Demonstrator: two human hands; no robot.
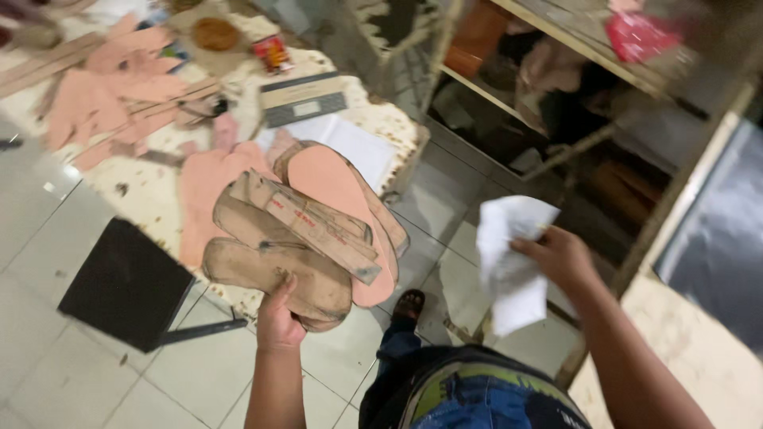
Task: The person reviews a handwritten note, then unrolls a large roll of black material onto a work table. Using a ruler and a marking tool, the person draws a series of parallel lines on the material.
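We hold a stack of shoe-sole patterns and a crumpled paper.
Head view: our left hand point(278, 318) grips the cardboard sole patterns point(302, 242) from beneath, thumb on top; our right hand point(560, 254) pinches white paper point(509, 262). Next, we judge, both need setting down.

The light is flat and fairly bright over my pale floor tiles point(48, 334), which give back a soft sheen at the left edge. The white paper point(509, 262) in my right hand point(560, 254) is nearly washed out. Under the shelves point(572, 119) it falls into deep shadow, and little detail shows there. The whole view is smeared by motion: the far end of the counter point(143, 183) and the top corners are blurred, the lines lean, and nothing is truly sharp.
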